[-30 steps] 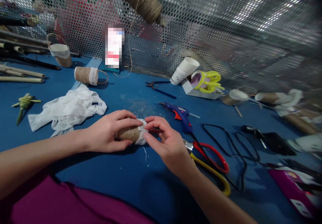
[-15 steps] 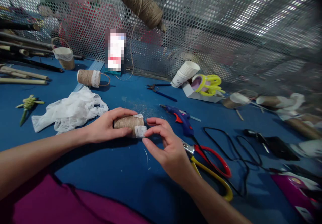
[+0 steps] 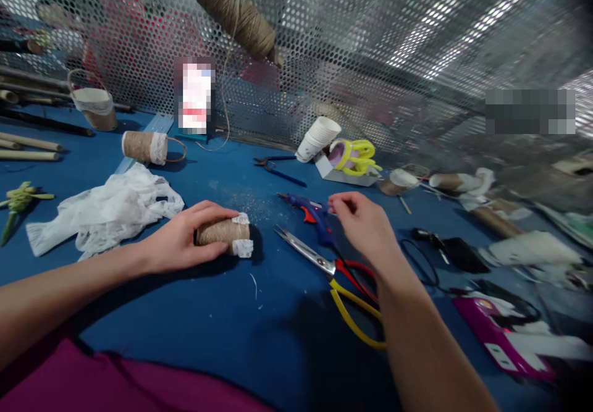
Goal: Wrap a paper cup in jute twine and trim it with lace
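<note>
- Twine-wrapped cylinder (image 3: pixel 222 234): lay on its side on the blue table (image 3: pixel 208 338); winding appeared done.
- Lace trim (image 3: pixel 242 249): its ends stood apart near the cylinder's right end; closing that gap seemed left, and no handle showed.
- Left hand (image 3: pixel 178 237): clasped the cylinder.
- Right hand (image 3: pixel 361 222): apart, fingers curled beside the glue gun (image 3: pixel 316 213); whether it held anything could not be told.
- Handled cup (image 3: pixel 142 146): lay farther back, already laced.

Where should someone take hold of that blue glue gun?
Probably the handle of the glue gun, from the right: it lies just left of the right hand, while the nozzle points left, away from that hand.
</note>
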The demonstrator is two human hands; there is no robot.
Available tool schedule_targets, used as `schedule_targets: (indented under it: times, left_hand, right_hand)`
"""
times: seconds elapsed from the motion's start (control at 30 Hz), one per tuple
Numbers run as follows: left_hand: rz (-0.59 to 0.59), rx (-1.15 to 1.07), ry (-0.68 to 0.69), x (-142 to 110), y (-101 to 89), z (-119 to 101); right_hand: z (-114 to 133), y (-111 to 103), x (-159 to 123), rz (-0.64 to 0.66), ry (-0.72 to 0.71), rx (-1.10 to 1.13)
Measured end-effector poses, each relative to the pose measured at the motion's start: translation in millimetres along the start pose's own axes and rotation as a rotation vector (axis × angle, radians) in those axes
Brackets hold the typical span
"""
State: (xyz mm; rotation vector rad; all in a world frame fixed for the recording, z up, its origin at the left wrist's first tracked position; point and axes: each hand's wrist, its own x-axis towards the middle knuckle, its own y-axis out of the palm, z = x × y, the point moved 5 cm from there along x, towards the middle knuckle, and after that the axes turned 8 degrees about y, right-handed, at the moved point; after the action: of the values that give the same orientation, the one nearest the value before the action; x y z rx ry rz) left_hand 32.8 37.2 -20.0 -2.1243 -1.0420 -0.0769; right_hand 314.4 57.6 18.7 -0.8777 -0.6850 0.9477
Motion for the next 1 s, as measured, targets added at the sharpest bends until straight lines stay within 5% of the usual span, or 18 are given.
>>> schedule_targets:
  times: [0.3,0.47,0.63,1.0]
  left_hand:
    - [0.022,0.099,0.175,-2,4.0,-9]
    - [-0.009,0.134,0.235,-2,1.6,-11]
    - [-0.021,0.167,0.278,-2,-0.3,-11]
    - [0.041,0.279,0.322,-3,2.6,-11]
  right_hand:
    - [-12,27,7,0.23,0.083,-0.002]
    - [-7,19,-13,0.322,0.113,0.241]
    - [12,11,-50,0.611,0.154,0.645]
    - [22,10,-89,0.547,-0.141,0.388]
